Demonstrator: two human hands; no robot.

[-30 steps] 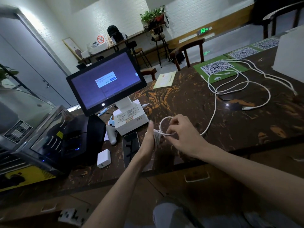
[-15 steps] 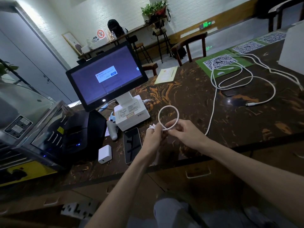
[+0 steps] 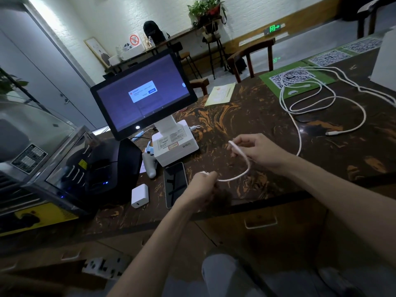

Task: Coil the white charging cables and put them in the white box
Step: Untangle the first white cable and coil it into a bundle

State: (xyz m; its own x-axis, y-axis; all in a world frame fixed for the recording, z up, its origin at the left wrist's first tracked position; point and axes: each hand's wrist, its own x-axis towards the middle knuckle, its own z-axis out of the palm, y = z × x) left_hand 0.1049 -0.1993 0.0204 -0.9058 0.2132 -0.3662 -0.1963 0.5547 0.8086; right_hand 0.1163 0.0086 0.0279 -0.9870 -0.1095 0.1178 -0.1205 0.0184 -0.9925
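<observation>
a dark counter (image 3: pixel 246 116) with orange marbled streaks runs across the view, with drawers under its front edge. behind it is a white brick-walled room with a long wall shelf, two bar stools (image 3: pixel 214 52), a wooden chair (image 3: pixel 252 58), a potted plant (image 3: pixel 205 7), a no-smoking sign (image 3: pixel 134 39) and a green exit sign (image 3: pixel 274 28).

on the counter: one screen (image 3: pixel 142 95) on a white base (image 3: pixel 175 144), one phone (image 3: pixel 175 183) lying face up, one white charger block (image 3: pixel 139 196), one yellowish paper (image 3: pixel 220 93), and green qr mats (image 3: pixel 297 80), three as far as the far edge lets me count. a black printer (image 3: pixel 107 168) sits left of the screen. part of the white box (image 3: pixel 385 61) shows at the right edge.

the left hand (image 3: pixel 201 187) is curled into a fist around the wound part of a cable (image 3: pixel 240 174), with a bit of white showing above the knuckles. the right hand (image 3: pixel 257 151) pinches the same cable between thumb and fingers, other fingers loosely bent; the cable hangs in a shallow arc between the two hands, above the counter edge. past the right hand it runs up the counter toward the loose cables (image 3: pixel 317 103) sprawled over the nearest mat and beside the box. there seem to be two or three cables in that tangle; the loops overlap too much to be sure. one plug end (image 3: pixel 330 133) lies free on the counter.
</observation>
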